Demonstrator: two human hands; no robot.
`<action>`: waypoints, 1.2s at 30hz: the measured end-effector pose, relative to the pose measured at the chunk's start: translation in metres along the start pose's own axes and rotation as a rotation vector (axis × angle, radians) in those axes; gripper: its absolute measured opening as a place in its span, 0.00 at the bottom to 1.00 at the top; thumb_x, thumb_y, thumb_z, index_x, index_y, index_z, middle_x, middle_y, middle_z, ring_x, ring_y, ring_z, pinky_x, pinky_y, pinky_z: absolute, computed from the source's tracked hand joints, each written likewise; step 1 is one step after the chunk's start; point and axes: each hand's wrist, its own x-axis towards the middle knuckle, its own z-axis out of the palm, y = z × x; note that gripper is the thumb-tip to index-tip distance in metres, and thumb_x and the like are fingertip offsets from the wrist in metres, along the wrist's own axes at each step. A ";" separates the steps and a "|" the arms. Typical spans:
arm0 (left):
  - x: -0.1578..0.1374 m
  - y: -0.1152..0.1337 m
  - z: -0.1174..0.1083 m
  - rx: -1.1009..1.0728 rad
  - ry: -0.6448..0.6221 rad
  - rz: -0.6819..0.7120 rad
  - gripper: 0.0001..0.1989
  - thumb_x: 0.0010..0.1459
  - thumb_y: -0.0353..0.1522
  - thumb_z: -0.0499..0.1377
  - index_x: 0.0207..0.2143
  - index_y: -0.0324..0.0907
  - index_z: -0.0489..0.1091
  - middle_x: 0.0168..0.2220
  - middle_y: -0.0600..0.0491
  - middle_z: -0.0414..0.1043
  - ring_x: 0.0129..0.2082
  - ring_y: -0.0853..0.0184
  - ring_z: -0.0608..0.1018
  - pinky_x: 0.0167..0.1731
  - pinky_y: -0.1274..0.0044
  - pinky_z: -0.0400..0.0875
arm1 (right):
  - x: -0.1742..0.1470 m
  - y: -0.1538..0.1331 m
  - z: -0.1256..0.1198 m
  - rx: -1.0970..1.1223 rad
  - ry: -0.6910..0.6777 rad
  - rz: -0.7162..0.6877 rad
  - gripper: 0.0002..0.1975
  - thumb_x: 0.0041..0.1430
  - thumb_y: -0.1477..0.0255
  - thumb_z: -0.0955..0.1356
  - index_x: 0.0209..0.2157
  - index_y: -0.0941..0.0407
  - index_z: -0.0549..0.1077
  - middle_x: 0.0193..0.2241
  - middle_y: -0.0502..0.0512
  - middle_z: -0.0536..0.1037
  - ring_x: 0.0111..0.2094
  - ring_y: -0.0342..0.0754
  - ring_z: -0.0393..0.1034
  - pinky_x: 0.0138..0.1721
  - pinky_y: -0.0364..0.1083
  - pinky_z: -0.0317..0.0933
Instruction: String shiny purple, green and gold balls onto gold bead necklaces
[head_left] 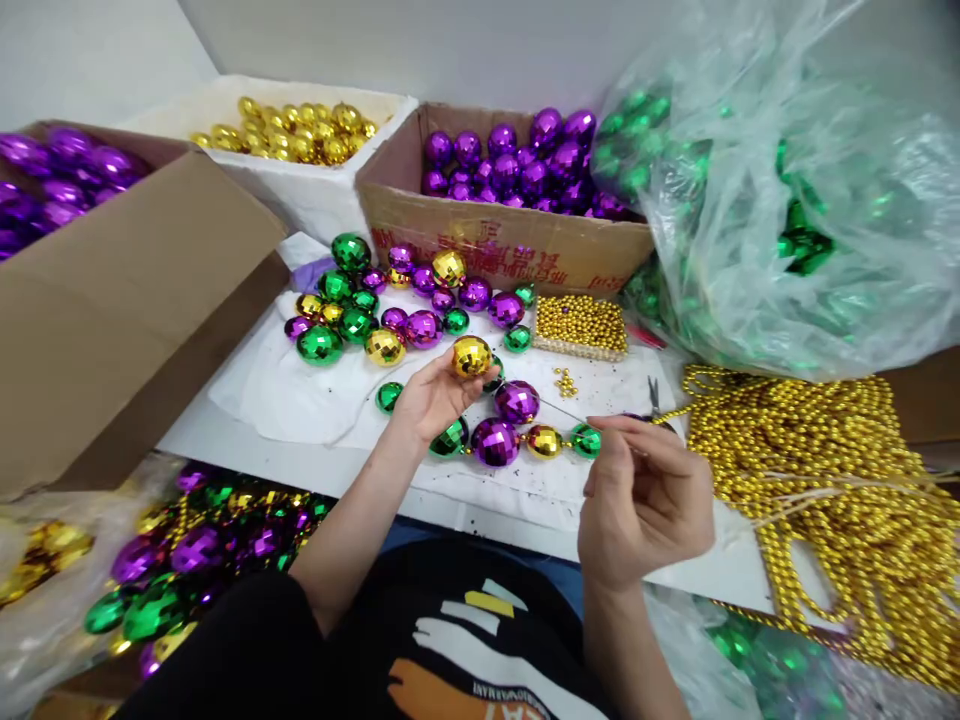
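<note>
In my left hand [439, 402] a shiny gold faceted ball [472, 356] is pinched at the fingertips. My right hand [645, 500], to the right, is closed with thumb and fingers pinching a thin, straight strand [564, 411]; whether it is a needle or thread I cannot make out. The strand runs left towards the purple ball [517, 401] near my left hand. Below lies a string of balls with small gold beads between them: a green ball [450, 438], a purple ball [496, 442], a gold ball [544, 441] and a green ball [586, 440].
Loose mixed balls [356, 323] lie on the white cloth [262, 405]. Behind are a bead tray [580, 351], a cardboard box [510, 235] of purple balls and a foam box [300, 185] of gold ones. Scissors [654, 395], gold bead strands [825, 480] and a plastic bag [750, 270] are right.
</note>
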 end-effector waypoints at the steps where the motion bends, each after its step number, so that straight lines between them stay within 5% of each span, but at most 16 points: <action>1: 0.000 -0.001 0.000 -0.013 0.011 0.000 0.18 0.68 0.32 0.49 0.56 0.37 0.68 0.48 0.40 0.77 0.49 0.57 0.81 0.35 0.77 0.81 | -0.002 0.000 -0.001 -0.020 -0.021 -0.030 0.05 0.61 0.79 0.70 0.37 0.55 0.72 0.33 0.54 0.80 0.28 0.45 0.75 0.22 0.43 0.64; 9: -0.007 -0.004 0.001 -0.026 0.063 0.020 0.19 0.70 0.33 0.48 0.58 0.35 0.67 0.47 0.39 0.78 0.52 0.56 0.80 0.40 0.76 0.81 | -0.007 -0.006 0.006 -0.019 -0.071 -0.167 0.12 0.57 0.86 0.69 0.39 0.56 0.73 0.33 0.54 0.80 0.35 0.48 0.77 0.28 0.44 0.67; 15: -0.007 -0.005 0.003 -0.046 0.089 -0.010 0.19 0.70 0.33 0.47 0.57 0.34 0.67 0.46 0.39 0.78 0.50 0.56 0.81 0.35 0.78 0.81 | -0.006 -0.007 0.006 -0.092 -0.096 -0.222 0.11 0.58 0.84 0.70 0.39 0.55 0.72 0.33 0.53 0.81 0.35 0.47 0.77 0.29 0.44 0.68; 36: -0.006 -0.012 0.002 -0.065 0.099 -0.039 0.21 0.71 0.35 0.46 0.61 0.36 0.63 0.43 0.41 0.79 0.48 0.56 0.82 0.33 0.78 0.81 | -0.007 -0.006 0.005 -0.155 -0.215 -0.261 0.12 0.59 0.84 0.69 0.41 0.55 0.71 0.36 0.55 0.81 0.37 0.45 0.77 0.31 0.42 0.69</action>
